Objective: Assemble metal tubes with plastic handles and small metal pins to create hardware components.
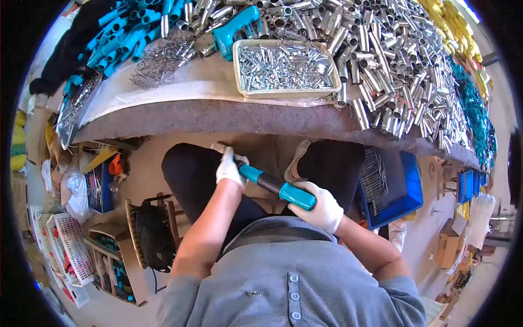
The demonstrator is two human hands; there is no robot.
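Over my lap I hold a teal-and-black tube-shaped tool part (pixel 269 183), tilted from upper left to lower right. Its exact kind does not show. My left hand (pixel 230 169), in a white glove, is closed round its upper-left end and hides that tip. My right hand (pixel 322 211), also white-gloved, grips the thick teal end at the lower right. On the bench beyond my hands stands a cream plastic tray (pixel 289 94) of small metal pins. Behind it lies a teal pistol-shaped plastic housing (pixel 233 30).
Piled metal tubes (pixel 381 71) cover the bench's right side, teal tubes (pixel 133 38) its far left, near loose wire springs (pixel 158 60). The padded bench edge (pixel 218 117) runs before my knees. A blue crate (pixel 411 185) of metal rods stands right; a stool (pixel 155 231) stands left.
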